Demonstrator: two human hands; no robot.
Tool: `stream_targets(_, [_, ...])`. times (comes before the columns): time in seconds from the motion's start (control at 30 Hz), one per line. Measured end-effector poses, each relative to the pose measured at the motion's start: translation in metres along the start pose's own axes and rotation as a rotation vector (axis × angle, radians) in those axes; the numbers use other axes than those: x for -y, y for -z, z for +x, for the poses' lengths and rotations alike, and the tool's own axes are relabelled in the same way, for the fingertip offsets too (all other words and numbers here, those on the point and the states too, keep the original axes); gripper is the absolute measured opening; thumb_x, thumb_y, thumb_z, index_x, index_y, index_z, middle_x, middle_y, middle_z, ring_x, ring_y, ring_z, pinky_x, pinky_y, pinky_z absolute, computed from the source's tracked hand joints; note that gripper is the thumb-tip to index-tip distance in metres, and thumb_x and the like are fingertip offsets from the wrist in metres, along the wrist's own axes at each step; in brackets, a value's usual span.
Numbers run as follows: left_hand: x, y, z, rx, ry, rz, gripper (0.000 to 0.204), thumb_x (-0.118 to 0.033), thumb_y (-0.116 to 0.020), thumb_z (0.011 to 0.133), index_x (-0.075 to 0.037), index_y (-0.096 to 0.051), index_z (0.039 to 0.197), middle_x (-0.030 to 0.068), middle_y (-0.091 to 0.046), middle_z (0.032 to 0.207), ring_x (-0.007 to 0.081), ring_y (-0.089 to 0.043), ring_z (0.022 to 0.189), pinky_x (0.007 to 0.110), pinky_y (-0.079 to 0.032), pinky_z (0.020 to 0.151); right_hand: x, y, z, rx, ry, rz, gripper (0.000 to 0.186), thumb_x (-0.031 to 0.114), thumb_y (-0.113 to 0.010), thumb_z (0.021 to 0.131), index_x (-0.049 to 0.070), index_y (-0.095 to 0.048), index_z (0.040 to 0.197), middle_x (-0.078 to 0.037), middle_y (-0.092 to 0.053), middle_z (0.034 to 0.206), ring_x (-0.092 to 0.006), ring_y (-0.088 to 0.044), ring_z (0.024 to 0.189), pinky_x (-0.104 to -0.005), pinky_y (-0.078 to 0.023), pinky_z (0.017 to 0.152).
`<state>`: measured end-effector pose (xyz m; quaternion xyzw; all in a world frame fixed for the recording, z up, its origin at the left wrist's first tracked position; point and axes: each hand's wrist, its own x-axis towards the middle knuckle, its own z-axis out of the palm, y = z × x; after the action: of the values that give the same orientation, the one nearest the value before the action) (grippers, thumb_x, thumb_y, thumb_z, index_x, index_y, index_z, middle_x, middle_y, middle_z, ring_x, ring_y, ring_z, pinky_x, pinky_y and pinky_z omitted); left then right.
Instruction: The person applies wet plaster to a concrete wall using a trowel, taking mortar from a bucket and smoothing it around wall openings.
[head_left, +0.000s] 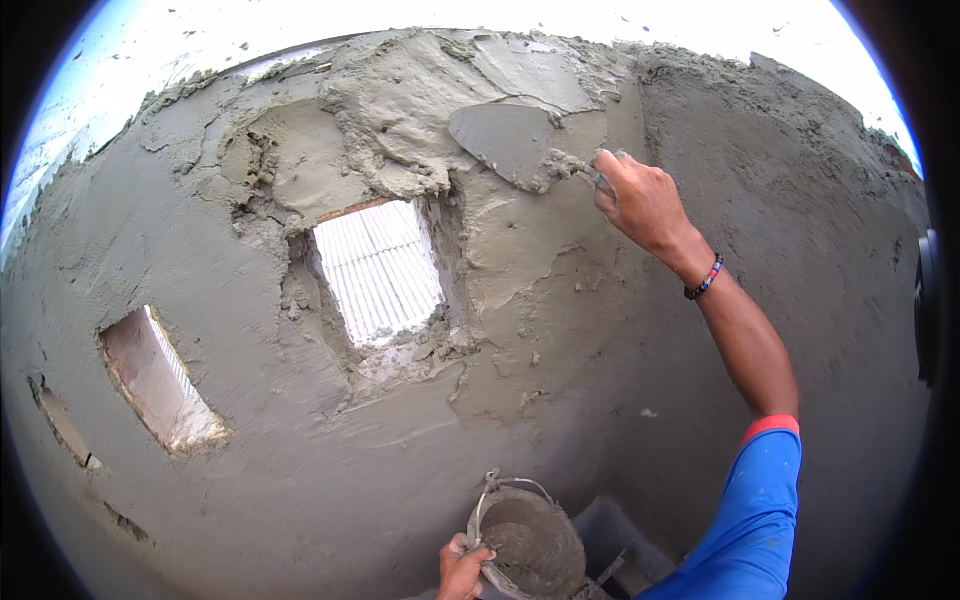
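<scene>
My right hand (643,205) is raised high in front of the wall and closed round the handle of a trowel. The trowel's blade (500,140), coated in grey mortar, lies against the wet plaster above and right of a square opening. Low down, my left hand (463,570) grips the rim of a bucket (575,535). Wet mortar (520,560) sits inside the bucket, and its wire handle stands up over the rim. Fingers of my left hand are partly hidden behind the bucket's edge.
Grey plaster (300,480) covers the wall, rough and thick around the square opening (380,265), through which ribbed white sheeting shows. Further left are a smaller opening (165,380) and a narrow slot (65,425). Another wall (780,230) meets it at a corner on the right.
</scene>
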<state>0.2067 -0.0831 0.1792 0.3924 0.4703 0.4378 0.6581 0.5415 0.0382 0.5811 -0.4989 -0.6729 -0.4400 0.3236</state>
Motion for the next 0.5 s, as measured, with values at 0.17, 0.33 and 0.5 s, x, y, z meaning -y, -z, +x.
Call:
stream_targets(0.17, [0.002,-0.001,0.004,-0.036,-0.044,-0.025,0.033,0.002,-0.062,0.073,-0.001,-0.051,0.104,0.0102,-0.060,0.090,0.0178,-0.058,0.079,0.033,-0.048,0.069,-0.061,-0.003,0.009,-0.025,-0.380,0.104,0.028,0.016,-0.060,0.081,0.001,-0.047,0.101,-0.025,-0.062,0.088,-0.0476,-0.059,0.085,-0.0521,-0.048,0.072])
stream_targets(0.33, [0.004,-0.006,0.006,-0.075,-0.119,-0.174,0.023,0.013,-0.062,0.068,-0.006,-0.050,0.071,0.0042,-0.057,0.074,0.0136,-0.055,0.068,0.029,-0.046,0.064,-0.073,-0.018,-0.063,0.026,-0.675,0.280,0.026,0.018,-0.057,0.081,-0.001,-0.048,0.097,-0.023,-0.060,0.083,-0.0405,-0.059,0.071,-0.0452,-0.048,0.067])
stream_targets(0.5, [0.022,-0.002,0.025,-0.036,-0.084,-0.158,0.022,0.014,-0.057,0.067,-0.004,-0.053,0.077,0.0081,-0.062,0.080,0.0183,-0.060,0.073,0.032,-0.050,0.069,0.015,0.016,-0.185,0.389,-0.854,0.753,0.021,0.015,-0.057,0.083,0.000,-0.052,0.097,-0.008,-0.055,0.075,-0.0133,-0.054,0.059,-0.0318,-0.044,0.054])
